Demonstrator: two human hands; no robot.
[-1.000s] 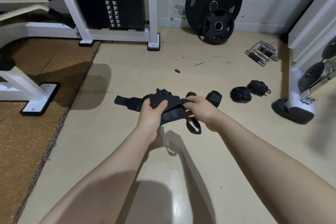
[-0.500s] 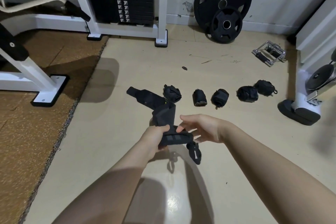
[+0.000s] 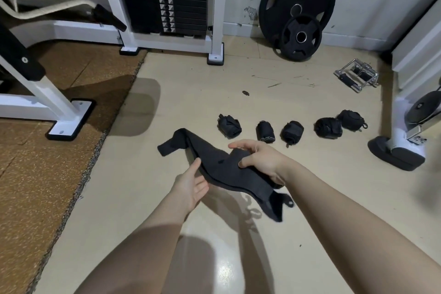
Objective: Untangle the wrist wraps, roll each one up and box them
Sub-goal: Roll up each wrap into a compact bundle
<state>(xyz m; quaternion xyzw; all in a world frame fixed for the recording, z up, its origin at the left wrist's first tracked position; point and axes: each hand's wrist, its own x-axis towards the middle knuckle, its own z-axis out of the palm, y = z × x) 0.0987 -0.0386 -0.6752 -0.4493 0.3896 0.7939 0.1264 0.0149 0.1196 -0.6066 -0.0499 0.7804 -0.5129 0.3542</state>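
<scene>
So there's one long black wrist wrap (image 3: pixel 222 169) stretched out flat above the floor, a soft, matte fabric strip with a thicker stitched edge, and its far end flops down toward the glossy cream floor (image 3: pixel 238 258) while the near end dangles a thin thumb loop. The right hand (image 3: pixel 260 160) is pinching it from above around the middle, thumb curled under the edge and fingers draped over the top. The left hand (image 3: pixel 191 186) is palm up with fingers straight and relaxed, just touching the underside edge of the strip, not gripping anything. Behind them five rolled wraps (image 3: pixel 292 131) sit in a loose row on the floor, chunky little black cylinders, the two on the right touching each other. Left side is speckled brown rubber matting (image 3: pixel 35 174), plus a white machine frame (image 3: pixel 214 7), and two black round weight plates (image 3: pixel 298 7) lean on the wall. Can't read any brand or writing on anything.
</scene>
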